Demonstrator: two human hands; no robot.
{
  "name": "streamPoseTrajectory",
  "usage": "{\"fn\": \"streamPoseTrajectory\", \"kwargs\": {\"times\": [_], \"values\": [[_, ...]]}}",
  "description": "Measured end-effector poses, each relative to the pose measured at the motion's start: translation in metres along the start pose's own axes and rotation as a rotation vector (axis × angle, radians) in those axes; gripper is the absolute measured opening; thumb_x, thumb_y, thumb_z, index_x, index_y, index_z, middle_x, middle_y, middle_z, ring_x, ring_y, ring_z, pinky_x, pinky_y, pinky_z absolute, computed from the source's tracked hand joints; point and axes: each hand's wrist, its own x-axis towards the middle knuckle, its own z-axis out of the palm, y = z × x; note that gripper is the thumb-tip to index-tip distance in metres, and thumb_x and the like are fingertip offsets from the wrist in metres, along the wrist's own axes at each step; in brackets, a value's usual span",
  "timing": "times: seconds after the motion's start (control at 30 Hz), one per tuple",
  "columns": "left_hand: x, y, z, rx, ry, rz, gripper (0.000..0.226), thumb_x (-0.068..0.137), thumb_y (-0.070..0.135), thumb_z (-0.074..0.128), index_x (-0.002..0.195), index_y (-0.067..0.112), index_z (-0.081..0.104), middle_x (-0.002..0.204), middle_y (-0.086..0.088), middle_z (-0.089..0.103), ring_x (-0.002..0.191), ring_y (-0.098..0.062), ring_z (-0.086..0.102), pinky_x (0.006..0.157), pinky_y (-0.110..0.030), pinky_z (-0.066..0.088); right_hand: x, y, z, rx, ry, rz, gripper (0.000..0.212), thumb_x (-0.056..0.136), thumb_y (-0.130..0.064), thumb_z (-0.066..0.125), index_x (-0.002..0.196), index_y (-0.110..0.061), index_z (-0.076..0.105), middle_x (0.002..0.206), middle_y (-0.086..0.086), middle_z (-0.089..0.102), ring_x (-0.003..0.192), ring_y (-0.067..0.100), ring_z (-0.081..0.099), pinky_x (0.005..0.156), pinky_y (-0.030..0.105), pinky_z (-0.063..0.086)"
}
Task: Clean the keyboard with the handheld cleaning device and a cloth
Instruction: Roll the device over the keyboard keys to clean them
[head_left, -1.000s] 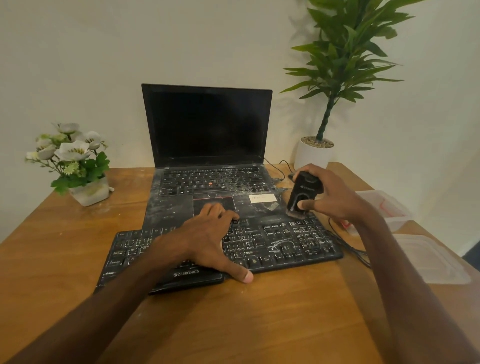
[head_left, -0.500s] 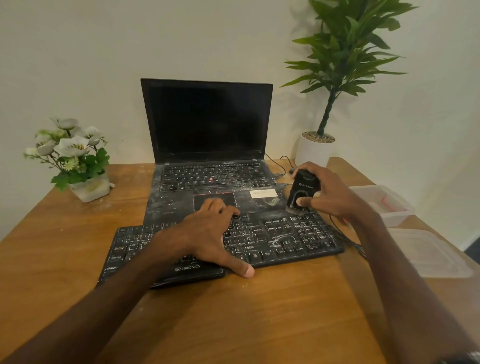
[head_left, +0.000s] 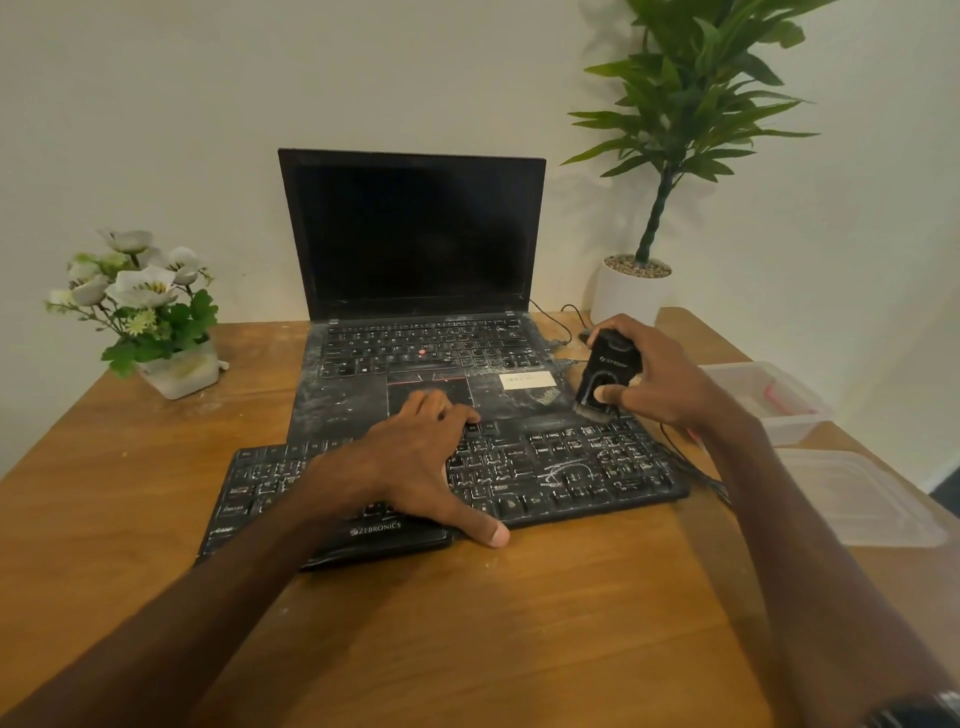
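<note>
Two hands: your left hand (head_left: 415, 467) flat, fingers spread on dusty keyboard (head_left: 571, 467); right hand (head_left: 662, 387) grips boxy black cleaner (head_left: 608, 371); laptop (head_left: 337, 400) beyond fingertips.

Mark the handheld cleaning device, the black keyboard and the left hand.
handheld cleaning device (head_left: 614, 361): head view, on its black upper body, by the logo.
black keyboard (head_left: 582, 470): head view, on the dusty keys of its right half.
left hand (head_left: 415, 460): head view, on the back of the hand.
</note>
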Motion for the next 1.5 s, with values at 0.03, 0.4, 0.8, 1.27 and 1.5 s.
{"fn": "streamPoseTrajectory", "kwargs": {"times": [0.03, 0.4, 0.8, 1.27, 1.5], "values": [[0.0, 0.0, 0.0, -0.003, 0.001, -0.001, 0.139, 0.053, 0.093, 0.073, 0.162, 0.029, 0.015, 0.145, 0.007, 0.027, 0.138, -0.017, 0.025, 0.113, -0.048, 0.041, 0.0, 0.0, 0.0, -0.042, 0.027, -0.008, 0.066, 0.071, 0.0, 0.082, 0.124, -0.023, 0.05, 0.11, 0.006, 0.063, 0.1, 0.025, 0.064, 0.075, 0.026, 0.057], [0.0, -0.001, 0.001, -0.001, -0.004, 0.004, 0.14, 0.053, 0.095, 0.071, 0.162, 0.028, 0.015, 0.144, 0.006, 0.026, 0.138, -0.016, 0.025, 0.115, -0.05, 0.041, -0.001, 0.015, -0.014, -0.031, 0.002, 0.02, 0.061, 0.07, -0.002, 0.085, 0.119, -0.022, 0.054, 0.105, -0.004, 0.061, 0.101, 0.022, 0.064, 0.07, 0.014, 0.05], [-0.001, -0.001, 0.0, -0.003, 0.006, 0.002, 0.139, 0.052, 0.094, 0.072, 0.161, 0.028, 0.016, 0.14, 0.008, 0.028, 0.134, -0.013, 0.026, 0.113, -0.047, 0.042, -0.001, 0.017, -0.013, -0.089, 0.04, 0.027, 0.063, 0.071, -0.004, 0.085, 0.122, -0.021, 0.052, 0.107, -0.002, 0.06, 0.099, 0.021, 0.06, 0.068, 0.011, 0.042], [-0.002, 0.0, -0.001, -0.005, 0.001, -0.001, 0.139, 0.052, 0.094, 0.072, 0.162, 0.029, 0.015, 0.143, 0.008, 0.027, 0.136, -0.015, 0.026, 0.113, -0.047, 0.041, -0.004, 0.007, -0.01, 0.041, -0.036, -0.001, 0.059, 0.072, -0.003, 0.084, 0.119, -0.023, 0.055, 0.107, -0.002, 0.066, 0.101, 0.018, 0.065, 0.082, 0.027, 0.055], [0.0, -0.001, -0.001, -0.005, -0.001, -0.005, 0.141, 0.051, 0.095, 0.071, 0.161, 0.029, 0.015, 0.141, 0.009, 0.027, 0.136, -0.016, 0.026, 0.113, -0.048, 0.042, -0.009, 0.018, -0.027, -0.084, 0.029, 0.023, 0.061, 0.069, -0.003, 0.085, 0.12, -0.019, 0.054, 0.107, 0.0, 0.062, 0.1, 0.022, 0.065, 0.08, 0.03, 0.057]]}}
